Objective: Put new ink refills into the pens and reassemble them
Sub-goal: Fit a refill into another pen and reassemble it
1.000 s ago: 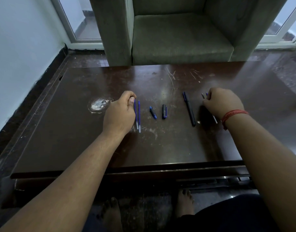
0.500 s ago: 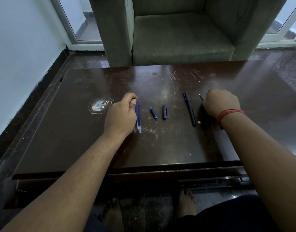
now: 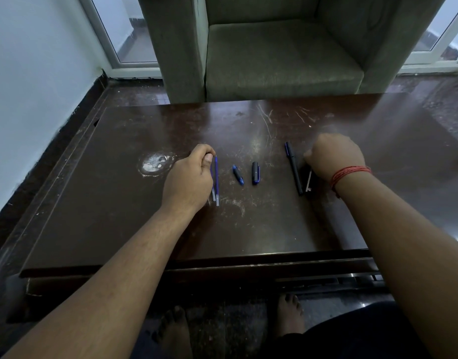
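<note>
Two blue refills lie side by side on the dark table. My left hand is curled into a fist right beside them, its thumb at the top of the nearer refill; whether it grips that refill is hidden. A short blue pen tip piece and a black cap with a blue clip lie in the middle. To their right lies a long black pen barrel. My right hand is closed over a thin refill, whose pale end sticks out below the fist.
A white scuffed stain marks the table left of my left hand. A green armchair stands just behind the table's far edge. A white wall runs along the left. My bare feet are under the near edge.
My right hand has slid left, close to the black pen barrel, and the refill tip that showed above the fist is now covered. My left hand has stayed beside the blue refills.
</note>
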`<state>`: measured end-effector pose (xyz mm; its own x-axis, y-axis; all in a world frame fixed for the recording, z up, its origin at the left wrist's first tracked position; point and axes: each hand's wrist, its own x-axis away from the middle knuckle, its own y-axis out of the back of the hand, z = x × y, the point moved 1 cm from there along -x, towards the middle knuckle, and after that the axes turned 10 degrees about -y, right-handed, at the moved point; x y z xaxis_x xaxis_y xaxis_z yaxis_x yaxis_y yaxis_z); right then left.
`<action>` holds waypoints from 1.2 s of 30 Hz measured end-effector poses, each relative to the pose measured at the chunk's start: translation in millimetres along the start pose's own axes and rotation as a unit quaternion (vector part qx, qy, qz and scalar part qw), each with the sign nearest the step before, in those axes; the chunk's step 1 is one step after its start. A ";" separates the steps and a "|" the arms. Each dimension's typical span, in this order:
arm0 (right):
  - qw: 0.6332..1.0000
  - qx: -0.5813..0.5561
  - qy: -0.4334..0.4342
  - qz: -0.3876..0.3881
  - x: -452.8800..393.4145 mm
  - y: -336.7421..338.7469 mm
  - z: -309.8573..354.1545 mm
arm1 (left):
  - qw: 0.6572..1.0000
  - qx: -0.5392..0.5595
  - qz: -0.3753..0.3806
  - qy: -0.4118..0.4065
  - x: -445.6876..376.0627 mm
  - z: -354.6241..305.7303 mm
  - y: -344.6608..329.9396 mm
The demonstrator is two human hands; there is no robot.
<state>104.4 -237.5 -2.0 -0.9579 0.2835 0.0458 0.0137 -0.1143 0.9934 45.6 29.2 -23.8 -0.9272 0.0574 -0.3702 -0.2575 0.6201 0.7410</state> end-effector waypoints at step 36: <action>0.974 -0.219 0.053 -0.009 11.5 40.7 15.6 | 0.999 0.037 0.022 -0.012 1.3 -6.9 -3.1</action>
<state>98.4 -224.1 40.5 -0.9813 0.1926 -0.0049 -0.1049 -0.5125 0.8523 43.3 22.0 -22.7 -0.9300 0.1037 -0.3527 -0.1956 0.6728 0.7135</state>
